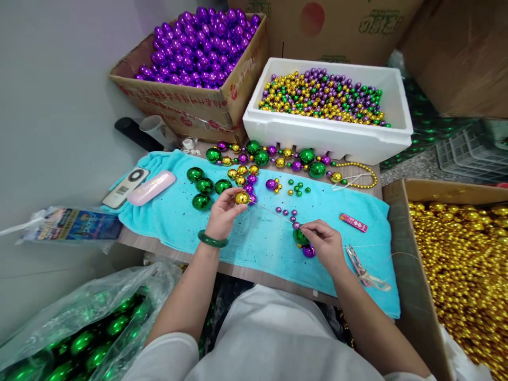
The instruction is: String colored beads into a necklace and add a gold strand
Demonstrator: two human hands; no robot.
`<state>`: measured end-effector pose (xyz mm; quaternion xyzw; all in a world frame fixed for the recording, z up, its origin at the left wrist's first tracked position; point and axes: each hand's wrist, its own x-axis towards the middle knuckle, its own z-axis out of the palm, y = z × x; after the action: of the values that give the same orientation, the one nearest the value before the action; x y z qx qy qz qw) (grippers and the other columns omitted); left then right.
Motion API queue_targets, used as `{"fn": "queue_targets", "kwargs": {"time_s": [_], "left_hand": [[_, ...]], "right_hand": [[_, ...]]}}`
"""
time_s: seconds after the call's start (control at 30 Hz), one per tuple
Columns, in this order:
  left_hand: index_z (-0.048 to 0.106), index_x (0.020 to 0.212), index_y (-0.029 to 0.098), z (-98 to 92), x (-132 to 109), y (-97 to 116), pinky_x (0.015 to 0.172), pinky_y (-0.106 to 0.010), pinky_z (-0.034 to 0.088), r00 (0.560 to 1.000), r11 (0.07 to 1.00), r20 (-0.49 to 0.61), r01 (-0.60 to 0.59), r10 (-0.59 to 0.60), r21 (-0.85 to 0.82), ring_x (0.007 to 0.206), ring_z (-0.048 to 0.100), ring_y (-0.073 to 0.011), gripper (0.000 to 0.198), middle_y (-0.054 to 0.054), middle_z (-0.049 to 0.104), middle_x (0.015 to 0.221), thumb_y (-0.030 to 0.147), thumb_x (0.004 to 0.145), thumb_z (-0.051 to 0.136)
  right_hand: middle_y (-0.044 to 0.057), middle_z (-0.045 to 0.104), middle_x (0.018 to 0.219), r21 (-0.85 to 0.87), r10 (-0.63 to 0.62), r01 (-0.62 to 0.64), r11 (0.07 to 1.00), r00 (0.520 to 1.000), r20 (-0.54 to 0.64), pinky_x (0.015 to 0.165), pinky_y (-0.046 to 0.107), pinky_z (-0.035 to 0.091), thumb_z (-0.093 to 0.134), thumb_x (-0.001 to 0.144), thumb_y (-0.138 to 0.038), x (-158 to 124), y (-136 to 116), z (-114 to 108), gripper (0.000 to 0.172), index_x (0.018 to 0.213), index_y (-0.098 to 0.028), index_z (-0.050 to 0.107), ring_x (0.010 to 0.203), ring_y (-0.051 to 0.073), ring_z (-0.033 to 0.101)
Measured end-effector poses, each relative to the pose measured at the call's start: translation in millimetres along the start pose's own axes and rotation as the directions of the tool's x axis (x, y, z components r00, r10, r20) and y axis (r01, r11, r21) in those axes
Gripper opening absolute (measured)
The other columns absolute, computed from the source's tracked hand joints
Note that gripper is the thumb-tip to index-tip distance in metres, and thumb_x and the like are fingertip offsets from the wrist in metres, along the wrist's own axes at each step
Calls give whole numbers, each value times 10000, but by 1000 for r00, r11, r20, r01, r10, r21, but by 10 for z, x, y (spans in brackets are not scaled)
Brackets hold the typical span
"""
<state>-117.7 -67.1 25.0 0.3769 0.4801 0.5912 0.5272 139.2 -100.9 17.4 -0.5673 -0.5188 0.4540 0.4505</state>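
Note:
My left hand (222, 216) pinches a shiny gold bead (242, 198) between thumb and fingers. From that bead a thin string (273, 212) runs taut towards my right hand (324, 244). My right fingers close on the beaded string beside a small purple bead (296, 225); a large green bead (300, 237) and a larger purple bead (308, 251) hang just below. Loose green beads (204, 185), gold beads (242, 170) and purple beads (249, 188) lie beyond my left hand. Small green beads (298, 189) and small purple beads (286, 212) rest between the hands.
A blue towel (254, 248) covers the table. A finished-looking bead necklace (261, 157) lies along its back. Behind stand a white foam box (325, 132) and a carton (178, 106) of purple beads. Snips (357, 264) lie right; a gold-bead carton (416, 286) stands beside the table.

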Motion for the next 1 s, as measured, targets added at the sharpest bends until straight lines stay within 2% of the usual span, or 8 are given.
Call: {"fn": "queue_targets", "kwargs": {"time_s": [0.13, 0.3, 0.5, 0.7, 0.77, 0.83, 0.9, 1.0], "left_hand": [[608, 1030, 221, 89, -40, -27, 857, -300, 470, 998, 998, 68, -18, 14, 63, 959, 581, -166, 455, -36, 631, 1042, 209, 609, 780], [594, 989, 223, 191, -76, -25, 732, -245, 475, 991, 999, 123, 46, -43, -16, 827, 574, -124, 436, 5, 613, 926, 162, 600, 780], [609, 980, 221, 246, -91, -26, 692, -222, 478, 984, 996, 171, 64, -53, -57, 790, 574, -107, 457, 12, 610, 904, 137, 576, 805], [607, 1001, 227, 439, -159, -86, 688, -228, 487, 940, 985, 308, 169, -150, -36, 824, 595, -130, 456, -3, 625, 899, 153, 595, 800], [596, 1074, 230, 493, -143, -101, 724, -251, 494, 900, 984, 401, 174, -172, 34, 860, 599, -144, 484, -29, 623, 981, 175, 629, 779], [571, 1164, 233, 523, -90, -113, 743, -271, 497, 868, 979, 460, 121, -186, 166, 848, 594, -139, 502, -58, 600, 1076, 200, 688, 729], [567, 1194, 230, 531, -2, -127, 736, -282, 493, 880, 931, 445, -9, -166, 365, 797, 583, -124, 466, -71, 581, 1113, 201, 739, 661], [626, 1103, 205, 524, 159, -172, 744, -304, 487, 923, 735, 378, -209, -69, 645, 745, 576, -127, 350, -66, 594, 1060, 179, 755, 608]], "right_hand": [[28, 644, 677, 34, 16, -17, 999, 1000, 9, 567, 286, 414, 691, 676, -268, 16, 0, 28, 63, 673, -221, 733, 610, 147, 544], [29, 645, 669, 37, 8, -8, 999, 1000, 10, 584, 292, 420, 693, 672, -275, 53, 30, 15, 69, 657, -218, 727, 618, 152, 551], [29, 631, 668, 74, 13, -15, 997, 1000, 25, 587, 282, 429, 696, 670, -274, 86, 61, -40, 71, 658, -212, 728, 628, 148, 546], [12, 614, 650, 166, 124, -133, 977, 990, 66, 528, 256, 388, 702, 653, -292, 51, 30, 57, 101, 665, -193, 722, 555, 112, 494], [-14, 563, 574, 244, 194, -208, 947, 978, 79, 464, 236, 335, 711, 647, -320, 48, 22, 65, 140, 671, -182, 704, 483, 87, 429], [-48, 480, 486, 328, 273, -287, 900, 958, 89, 412, 220, 265, 728, 631, -357, 57, 21, 43, 195, 679, -174, 681, 418, 66, 346], [-66, 433, 445, 380, 335, -337, 861, 939, 73, 393, 212, 225, 748, 603, -385, 77, 26, -1, 248, 689, -167, 668, 395, 57, 306], [-63, 444, 443, 408, 375, -344, 846, 927, 6, 388, 207, 222, 774, 551, -393, 123, 42, -79, 291, 682, -158, 661, 401, 57, 316]]}}
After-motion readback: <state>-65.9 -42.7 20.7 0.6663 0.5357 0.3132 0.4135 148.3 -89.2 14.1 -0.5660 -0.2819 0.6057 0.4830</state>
